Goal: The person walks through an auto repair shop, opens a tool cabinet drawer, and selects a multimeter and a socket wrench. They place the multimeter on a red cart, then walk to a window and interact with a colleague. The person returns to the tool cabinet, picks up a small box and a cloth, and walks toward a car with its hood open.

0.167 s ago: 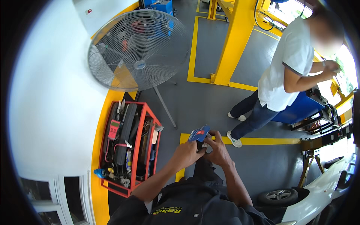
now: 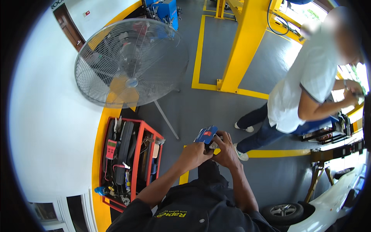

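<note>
In front of my body both hands meet around a blue card-like package [image 2: 206, 134] with a small red patch. My left hand [image 2: 196, 153] is closed on the package's lower left side, thumb toward the middle. My right hand [image 2: 228, 154] is closed just to its right, fingers bent inward over something small, dark and partly shiny. My fingers cover most of that small thing, so I cannot tell its kind.
At left stands a red tool cart [image 2: 135, 154] packed with tools, below a large caged fan [image 2: 131, 65] on a stand. A person in a white shirt [image 2: 297, 89] stands at right. Beyond are a yellow lift post [image 2: 243, 46] and, lower right, a white car [image 2: 328, 208] and wheel [image 2: 284, 212].
My view has shifted a little, so the fan and cart sit lower and farther left. The person at right appears farther right. My hands keep their hold on the package.
</note>
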Action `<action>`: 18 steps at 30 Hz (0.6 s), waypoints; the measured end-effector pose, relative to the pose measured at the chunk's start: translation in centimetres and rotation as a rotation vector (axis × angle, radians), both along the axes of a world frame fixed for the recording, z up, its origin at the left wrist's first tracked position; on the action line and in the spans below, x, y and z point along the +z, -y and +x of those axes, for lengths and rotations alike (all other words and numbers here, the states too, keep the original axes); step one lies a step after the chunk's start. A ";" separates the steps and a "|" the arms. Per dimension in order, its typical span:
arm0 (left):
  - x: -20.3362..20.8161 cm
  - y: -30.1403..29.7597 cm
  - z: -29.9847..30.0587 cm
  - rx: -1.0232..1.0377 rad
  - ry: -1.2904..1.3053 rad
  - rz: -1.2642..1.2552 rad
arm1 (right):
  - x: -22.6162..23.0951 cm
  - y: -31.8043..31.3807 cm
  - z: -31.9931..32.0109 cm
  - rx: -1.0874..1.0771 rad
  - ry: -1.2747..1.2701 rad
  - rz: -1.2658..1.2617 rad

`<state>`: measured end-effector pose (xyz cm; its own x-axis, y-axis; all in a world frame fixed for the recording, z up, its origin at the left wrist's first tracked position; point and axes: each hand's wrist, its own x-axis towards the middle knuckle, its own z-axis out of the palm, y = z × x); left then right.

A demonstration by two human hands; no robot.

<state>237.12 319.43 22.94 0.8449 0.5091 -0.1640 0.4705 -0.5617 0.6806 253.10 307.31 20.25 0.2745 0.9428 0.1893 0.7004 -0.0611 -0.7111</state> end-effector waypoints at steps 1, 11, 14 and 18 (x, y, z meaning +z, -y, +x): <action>0.5 -2.4 2.9 0.005 0.019 -0.035 | 0.9 -2.9 3.0 0.004 0.055 0.020; 3.5 -24.8 23.5 0.494 0.460 -0.069 | 8.1 -36.3 27.1 0.304 0.009 -0.128; 2.3 -30.9 27.5 0.501 0.382 -0.152 | 7.0 -46.5 33.4 0.261 -0.043 -0.134; -0.1 -39.7 32.1 0.442 0.363 -0.152 | 5.1 -60.1 40.4 0.365 0.347 0.240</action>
<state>269.22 359.15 22.80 0.5735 0.8192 -0.0026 0.3599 -0.2491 0.8991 293.49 367.41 25.40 -0.1785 0.8844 0.4313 0.8414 0.3644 -0.3990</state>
